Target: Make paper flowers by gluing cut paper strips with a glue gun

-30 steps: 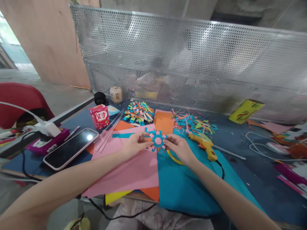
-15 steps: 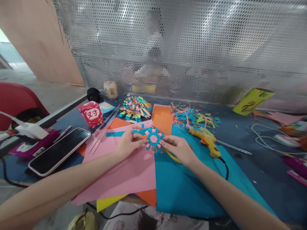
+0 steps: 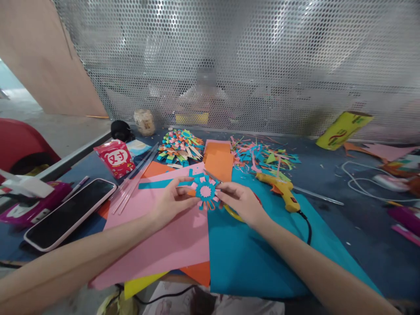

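Note:
A fringed round paper flower [image 3: 205, 191], blue with a pink centre and pink and orange tabs, is held up between my two hands. My left hand [image 3: 175, 197] pinches its left edge, and my right hand [image 3: 241, 199] grips its right edge. Scissors with a yellow handle [image 3: 233, 214] lie partly hidden beneath my right hand. Under the hands are a large pink sheet [image 3: 157, 247] on the left and a blue sheet [image 3: 256, 262] on the right. An orange paper piece [image 3: 218, 159] lies beyond the flower.
A yellow glue gun [image 3: 285, 192] lies right of my right hand. Behind are a heap of fringed flowers [image 3: 180, 146] and paper scraps [image 3: 262, 156]. Clear sticks [image 3: 129, 192], a phone [image 3: 72, 214] and a red packet [image 3: 114, 158] sit left; a yellow tube [image 3: 343, 130] is back right.
The camera view has shifted slightly, so most objects appear a little further left. Both hands keep hold of the flower, which has barely moved or turned.

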`<state>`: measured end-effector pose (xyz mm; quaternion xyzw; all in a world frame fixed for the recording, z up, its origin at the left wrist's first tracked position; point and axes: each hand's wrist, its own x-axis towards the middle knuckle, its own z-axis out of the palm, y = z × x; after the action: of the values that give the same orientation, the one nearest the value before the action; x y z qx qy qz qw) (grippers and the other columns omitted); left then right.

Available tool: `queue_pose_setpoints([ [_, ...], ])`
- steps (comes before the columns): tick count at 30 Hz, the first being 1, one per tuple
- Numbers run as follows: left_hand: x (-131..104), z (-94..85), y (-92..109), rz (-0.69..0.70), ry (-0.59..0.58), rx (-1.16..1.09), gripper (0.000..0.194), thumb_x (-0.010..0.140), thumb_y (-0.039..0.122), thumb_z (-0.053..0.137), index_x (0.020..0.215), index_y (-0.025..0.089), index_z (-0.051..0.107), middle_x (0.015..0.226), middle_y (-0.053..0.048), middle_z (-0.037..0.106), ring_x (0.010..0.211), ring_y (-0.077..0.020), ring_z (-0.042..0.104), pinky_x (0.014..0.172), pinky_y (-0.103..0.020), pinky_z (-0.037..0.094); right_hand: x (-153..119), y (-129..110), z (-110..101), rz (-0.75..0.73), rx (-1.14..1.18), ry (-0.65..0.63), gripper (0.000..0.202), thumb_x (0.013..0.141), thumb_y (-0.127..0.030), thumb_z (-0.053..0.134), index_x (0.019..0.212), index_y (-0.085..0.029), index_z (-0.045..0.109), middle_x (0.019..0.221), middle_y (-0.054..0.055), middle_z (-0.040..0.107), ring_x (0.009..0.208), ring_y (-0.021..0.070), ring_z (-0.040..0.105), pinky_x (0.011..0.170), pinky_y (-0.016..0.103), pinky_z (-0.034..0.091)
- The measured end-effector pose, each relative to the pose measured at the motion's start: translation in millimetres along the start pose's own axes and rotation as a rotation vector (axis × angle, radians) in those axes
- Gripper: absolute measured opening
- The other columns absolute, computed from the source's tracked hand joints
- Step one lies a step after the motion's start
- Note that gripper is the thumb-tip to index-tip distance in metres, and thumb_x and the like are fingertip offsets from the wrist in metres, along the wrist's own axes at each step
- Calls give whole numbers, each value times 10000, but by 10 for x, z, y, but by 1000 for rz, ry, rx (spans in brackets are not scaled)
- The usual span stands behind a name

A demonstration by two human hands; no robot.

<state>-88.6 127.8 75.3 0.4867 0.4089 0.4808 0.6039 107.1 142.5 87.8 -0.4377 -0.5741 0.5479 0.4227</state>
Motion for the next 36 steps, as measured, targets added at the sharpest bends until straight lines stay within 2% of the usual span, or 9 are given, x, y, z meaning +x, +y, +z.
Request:
queue_pose_setpoints([
  [4, -11, 3, 15, 11, 15, 30, 567, 605, 248, 798, 1063, 182, 470, 780, 16, 717, 685, -143, 682, 697, -268, 514, -7, 15, 1, 6, -3, -30, 416, 587, -515, 741, 801, -178, 623, 708, 3, 659, 522, 106, 562, 536, 261, 476],
  [9, -18, 19, 22, 49, 24, 21, 539, 583, 222, 809, 998, 185, 468, 764, 36, 709, 658, -141, 688, 682, -264, 528, 14, 69, 19, 13, -3, -83, 430, 537, -451, 790, 821, -163, 642, 809, 37, 692, 520, 101, 558, 514, 254, 471],
  [15, -25, 34, 28, 71, 1, 24, 502, 596, 227, 806, 964, 185, 466, 737, 51, 702, 642, -135, 692, 655, -243, 526, 19, 98, 14, -8, -4, -73, 387, 546, -440, 788, 765, -169, 620, 752, 14, 672, 475, 88, 528, 482, 247, 447],
  [20, -21, 26, 28, 53, 24, 52, 535, 582, 263, 812, 976, 186, 460, 762, 27, 712, 671, -162, 698, 684, -278, 526, 9, 101, 21, -13, -2, -25, 437, 516, -489, 791, 744, -181, 581, 672, -17, 629, 466, 86, 512, 474, 242, 438],
  [25, -17, 22, 35, 63, 51, 88, 527, 591, 294, 801, 976, 190, 455, 739, 17, 710, 672, -176, 698, 687, -294, 518, -5, 50, 20, 3, -4, -15, 482, 528, -572, 753, 761, -177, 606, 658, 0, 641, 479, 110, 546, 497, 263, 453],
  [29, -35, 53, 45, 74, 72, 120, 511, 608, 315, 787, 978, 195, 455, 722, 9, 714, 682, -179, 695, 688, -300, 514, -20, 2, 7, -2, -21, 35, 471, 501, -572, 766, 718, -186, 605, 612, -9, 629, 471, 117, 544, 511, 275, 458],
  [33, -22, 7, 164, 122, 119, 185, 370, 733, 372, 669, 989, 190, 475, 692, -11, 715, 702, -178, 689, 598, -262, 480, -21, -36, -36, -31, -47, 113, 422, 525, -559, 761, 659, -194, 598, 584, -19, 593, 487, 117, 541, 535, 272, 454],
  [36, 41, -163, 338, 202, 144, 261, 319, 720, 340, 669, 947, 180, 512, 785, -40, 729, 750, -183, 687, 592, -254, 469, -4, -43, -82, -47, -62, 166, 428, 528, -567, 761, 669, -191, 613, 605, -11, 598, 514, 120, 546, 564, 274, 465],
])
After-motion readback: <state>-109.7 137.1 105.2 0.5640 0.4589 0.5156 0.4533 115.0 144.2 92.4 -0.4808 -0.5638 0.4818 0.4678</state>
